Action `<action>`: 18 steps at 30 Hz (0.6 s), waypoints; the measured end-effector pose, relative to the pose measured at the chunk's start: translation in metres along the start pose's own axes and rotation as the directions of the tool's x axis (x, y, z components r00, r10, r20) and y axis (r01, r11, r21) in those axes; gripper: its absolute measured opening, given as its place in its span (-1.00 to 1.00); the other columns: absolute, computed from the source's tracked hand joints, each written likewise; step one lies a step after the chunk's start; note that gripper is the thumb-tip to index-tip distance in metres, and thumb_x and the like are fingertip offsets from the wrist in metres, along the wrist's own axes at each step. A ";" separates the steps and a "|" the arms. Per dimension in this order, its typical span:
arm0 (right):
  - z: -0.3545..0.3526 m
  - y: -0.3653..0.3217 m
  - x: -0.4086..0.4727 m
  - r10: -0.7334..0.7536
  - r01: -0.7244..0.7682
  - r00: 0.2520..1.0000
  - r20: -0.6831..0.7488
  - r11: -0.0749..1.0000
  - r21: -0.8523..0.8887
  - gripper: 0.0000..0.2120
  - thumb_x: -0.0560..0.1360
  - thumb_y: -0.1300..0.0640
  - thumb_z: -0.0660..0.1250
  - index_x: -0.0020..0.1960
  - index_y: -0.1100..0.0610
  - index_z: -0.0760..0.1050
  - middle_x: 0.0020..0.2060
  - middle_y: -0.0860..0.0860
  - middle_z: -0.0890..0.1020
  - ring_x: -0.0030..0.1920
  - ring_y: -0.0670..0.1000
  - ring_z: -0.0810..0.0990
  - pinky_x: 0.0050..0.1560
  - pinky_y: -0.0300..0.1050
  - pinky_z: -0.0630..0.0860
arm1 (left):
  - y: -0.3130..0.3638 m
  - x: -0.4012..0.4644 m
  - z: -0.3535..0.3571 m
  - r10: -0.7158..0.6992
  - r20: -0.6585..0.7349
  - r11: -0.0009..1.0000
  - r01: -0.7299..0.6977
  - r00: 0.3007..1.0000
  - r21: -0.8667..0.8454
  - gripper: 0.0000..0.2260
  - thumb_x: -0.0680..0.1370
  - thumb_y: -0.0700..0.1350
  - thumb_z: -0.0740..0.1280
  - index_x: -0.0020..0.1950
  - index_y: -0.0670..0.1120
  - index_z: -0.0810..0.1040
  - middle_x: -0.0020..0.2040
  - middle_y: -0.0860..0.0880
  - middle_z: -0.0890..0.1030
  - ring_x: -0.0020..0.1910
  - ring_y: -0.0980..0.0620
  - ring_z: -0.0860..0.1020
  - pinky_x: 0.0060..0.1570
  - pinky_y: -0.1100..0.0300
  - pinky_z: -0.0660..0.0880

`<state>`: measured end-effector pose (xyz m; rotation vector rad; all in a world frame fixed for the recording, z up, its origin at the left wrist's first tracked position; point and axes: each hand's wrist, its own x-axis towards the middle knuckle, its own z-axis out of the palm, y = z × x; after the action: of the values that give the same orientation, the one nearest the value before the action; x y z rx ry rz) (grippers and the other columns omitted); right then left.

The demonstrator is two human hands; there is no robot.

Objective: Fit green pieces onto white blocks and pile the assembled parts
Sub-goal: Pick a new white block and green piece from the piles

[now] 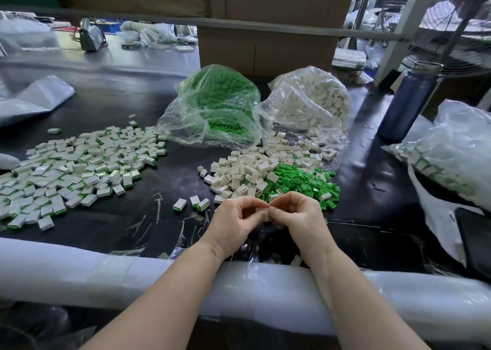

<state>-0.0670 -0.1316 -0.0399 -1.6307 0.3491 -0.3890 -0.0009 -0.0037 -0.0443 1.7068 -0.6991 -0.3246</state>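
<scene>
**Bench stock, mid-assembly: green pieces and white blocks**

At 6 o'clock, above the padded bench edge, the left hand (pixel 235 218) and right hand (pixel 297 216) meet fingertip to fingertip, both curled tight in a narrow pinch. A small pale part shows between them; which piece each hand holds I cannot tell.

- White blocks (pixel 239 170): loose heap at centre, just beyond the hands, spilling from a clear bag (pixel 309 98) at 1 o'clock.
- Green pieces (pixel 300 183): loose heap touching the blocks on their right; more in a second bag (pixel 218 102) at 12 o'clock.
- Assembled parts (pixel 77 163): wide flat spread at 9 to 10 o'clock; three strays (pixel 195 202) lie near the left hand.
- Blue bottle (pixel 410 99): upright at 2 o'clock.
- Cardboard box (pixel 265 49): behind the bags.

Handling, judged: hard moulded plastic, very light, stiff, smooth enough to slip. Take a block by its long flat sides, open end toward the green piece; hold the green piece by its body, sparing the thin ribs.

Writing: no legible labels or brands.
</scene>
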 end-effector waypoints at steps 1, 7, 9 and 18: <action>0.000 0.001 0.001 0.006 -0.006 1.000 -0.008 1.000 0.018 -0.87 0.39 0.41 0.38 -0.24 0.21 0.55 -0.46 -0.01 0.58 -0.47 -0.14 0.51 -0.41 -0.32 0.45 | 0.000 0.000 0.001 0.005 0.007 1.000 -0.005 1.000 -0.003 -0.80 0.46 -0.30 0.40 -0.11 0.02 0.59 -0.22 0.07 0.61 -0.23 0.22 0.56 -0.12 0.40 0.48; -0.001 0.002 0.000 0.016 -0.015 1.000 -0.010 0.997 0.078 -0.96 0.46 0.26 0.39 -0.17 0.19 0.60 -0.39 0.04 0.65 -0.39 -0.07 0.58 -0.36 -0.27 0.51 | -0.003 0.002 0.000 -0.021 -0.029 1.000 0.021 0.999 -0.014 -0.94 0.53 -0.19 0.33 -0.10 -0.03 0.54 -0.20 -0.07 0.64 -0.20 0.02 0.61 -0.04 0.17 0.56; -0.001 0.002 0.000 0.002 -0.002 1.000 0.000 0.998 0.065 -0.97 0.46 0.28 0.38 -0.15 0.22 0.59 -0.40 0.03 0.64 -0.39 -0.09 0.58 -0.36 -0.29 0.52 | -0.004 0.003 -0.001 -0.031 -0.027 0.999 0.030 0.999 -0.024 -0.89 0.55 -0.19 0.30 -0.13 -0.02 0.56 -0.26 -0.01 0.63 -0.25 0.08 0.59 -0.09 0.23 0.55; 0.005 0.001 0.000 0.005 -0.004 1.000 0.008 0.993 -0.120 -0.83 0.50 0.27 0.34 -0.27 0.18 0.53 -0.48 -0.03 0.56 -0.48 -0.15 0.48 -0.40 -0.31 0.46 | -0.005 0.002 -0.002 -0.062 0.003 0.996 0.062 0.998 0.067 -0.82 0.55 -0.18 0.30 -0.21 0.05 0.55 -0.41 0.10 0.56 -0.41 0.23 0.48 -0.24 0.34 0.47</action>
<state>-0.0650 -0.1271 -0.0412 -1.7482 0.3754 -0.3634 0.0030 -0.0028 -0.0485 1.7943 -0.6676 -0.3521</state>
